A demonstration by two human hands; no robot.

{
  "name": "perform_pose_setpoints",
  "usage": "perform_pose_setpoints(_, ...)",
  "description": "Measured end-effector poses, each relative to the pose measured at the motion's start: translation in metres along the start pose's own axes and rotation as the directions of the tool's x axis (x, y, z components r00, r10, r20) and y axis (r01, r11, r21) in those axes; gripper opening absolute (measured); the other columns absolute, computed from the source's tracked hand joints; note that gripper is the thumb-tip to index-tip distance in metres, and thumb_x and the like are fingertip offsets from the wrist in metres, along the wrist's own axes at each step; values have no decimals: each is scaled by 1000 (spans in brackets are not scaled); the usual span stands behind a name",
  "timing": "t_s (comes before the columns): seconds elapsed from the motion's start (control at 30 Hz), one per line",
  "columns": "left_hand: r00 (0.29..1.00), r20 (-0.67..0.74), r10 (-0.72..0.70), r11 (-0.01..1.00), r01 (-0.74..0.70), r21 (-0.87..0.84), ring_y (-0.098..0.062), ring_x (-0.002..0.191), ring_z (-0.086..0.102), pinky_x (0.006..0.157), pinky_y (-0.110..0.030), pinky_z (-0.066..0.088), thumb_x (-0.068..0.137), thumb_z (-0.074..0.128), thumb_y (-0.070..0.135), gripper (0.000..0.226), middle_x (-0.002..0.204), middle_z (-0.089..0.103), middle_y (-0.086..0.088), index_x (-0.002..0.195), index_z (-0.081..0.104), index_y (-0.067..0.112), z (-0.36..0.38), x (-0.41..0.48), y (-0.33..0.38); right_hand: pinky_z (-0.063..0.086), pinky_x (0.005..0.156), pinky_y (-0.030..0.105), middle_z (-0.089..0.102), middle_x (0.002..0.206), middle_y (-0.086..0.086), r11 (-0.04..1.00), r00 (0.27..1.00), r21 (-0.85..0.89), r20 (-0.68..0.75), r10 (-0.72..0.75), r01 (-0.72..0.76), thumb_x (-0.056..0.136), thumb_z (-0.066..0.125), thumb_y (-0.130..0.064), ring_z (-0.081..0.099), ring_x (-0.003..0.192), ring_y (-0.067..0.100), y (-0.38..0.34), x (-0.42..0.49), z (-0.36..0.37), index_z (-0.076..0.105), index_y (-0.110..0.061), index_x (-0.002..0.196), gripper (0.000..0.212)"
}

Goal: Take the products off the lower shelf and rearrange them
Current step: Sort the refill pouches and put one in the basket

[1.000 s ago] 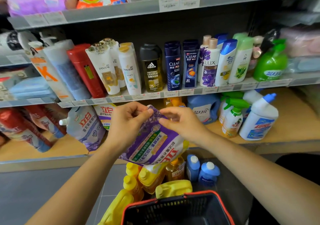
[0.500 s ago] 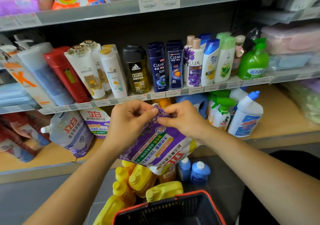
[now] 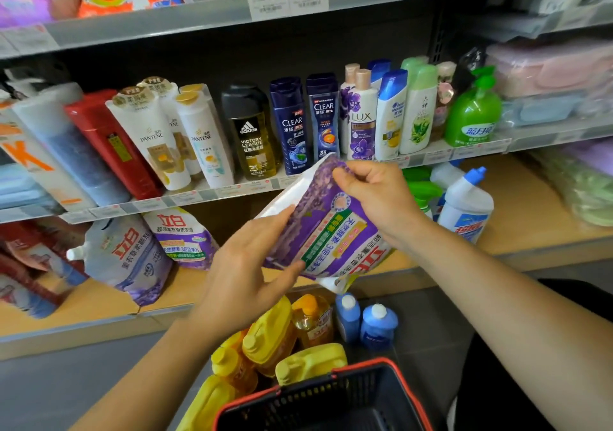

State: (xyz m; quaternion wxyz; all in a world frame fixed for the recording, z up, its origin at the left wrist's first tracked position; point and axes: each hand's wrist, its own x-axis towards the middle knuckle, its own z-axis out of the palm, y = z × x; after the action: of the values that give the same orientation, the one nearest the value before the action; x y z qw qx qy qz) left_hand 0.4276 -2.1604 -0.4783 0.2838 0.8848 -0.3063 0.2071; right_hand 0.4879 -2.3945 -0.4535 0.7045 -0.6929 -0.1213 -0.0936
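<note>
A purple detergent refill pouch (image 3: 326,231) hangs upside down in front of the lower wooden shelf (image 3: 517,212). My right hand (image 3: 374,195) pinches its upper edge. My left hand (image 3: 245,265) grips its left side, thumb on the front. Two more pouches stay on the lower shelf at the left: a pale spouted pouch (image 3: 129,258) and a white and purple pouch (image 3: 180,238). White and blue cleaner bottles (image 3: 464,205) and green spray bottles (image 3: 421,188) stand on that shelf at the right, partly behind my right hand.
Yellow bottles (image 3: 268,338) and blue bottles (image 3: 365,321) stand on the floor beneath the pouch. A black basket with a red rim (image 3: 331,397) sits at the bottom edge. Shampoo bottles (image 3: 298,125) fill the middle shelf above. Red packs (image 3: 30,258) lie at far left.
The pouch has tilted up and to the right. My left hand has slid from the top edge down to its left side; my right hand keeps the top edge.
</note>
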Motion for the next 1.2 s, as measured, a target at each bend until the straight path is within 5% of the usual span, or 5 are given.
perform_pose_setpoints(0.13, 994, 103, 32, 996, -23, -88, -7, 138, 47, 105, -36, 50, 89, 69, 45, 79, 151, 50, 7, 157, 36, 20, 8, -13, 7, 56, 86, 52, 74, 94, 21, 999, 996, -36, -84, -2, -1, 97, 62, -14, 68, 85, 24, -1, 6, -10, 77, -23, 82, 23)
perform_pose_setpoints(0.33, 972, 188, 137, 990, -140, 3, -10, 138, 50, 99, -42, 51, 88, 73, 38, 79, 153, 51, 5, 155, 39, 17, 9, -24, 12, 56, 90, 48, 76, 91, 6, 999, 990, -28, -140, 37, -41, 96, 63, -14, 70, 85, 19, 1, 11, -17, 77, -26, 83, 23)
perform_pose_setpoints(0.5, 985, 102, -142, 970, 159, -181, -4, 111, 67, 88, -30, 57, 88, 69, 42, 49, 121, 73, 12, 133, 67, 23, 3, -23, 9, 56, 90, 48, 76, 89, 4, 1000, 988, -8, -151, 29, -30, 96, 63, -17, 70, 84, 16, 0, 14, -24, 79, -26, 81, 24)
perform_pose_setpoints(0.8, 789, 55, -612, 584, 497, -642, -7, 71, 56, 59, -19, 48, 82, 80, 29, 25, 77, 60, 9, 105, 76, 23, 9, -8, -10, 62, 77, 41, 78, 88, 9, 995, 994, 48, -71, 86, -83, 96, 65, -17, 75, 82, 24, 0, 8, -14, 79, -21, 84, 19)
perform_pose_setpoints(1.2, 771, 271, -577, 492, 592, -638, -24, 80, 74, 58, -31, 58, 66, 86, 41, 42, 98, 71, -16, 94, 71, 14, 5, -5, -20, 58, 73, 30, 78, 88, 7, 995, 992, 55, 104, 72, -78, 87, 68, -26, 74, 81, 19, 8, 8, -9, 81, -23, 89, 13)
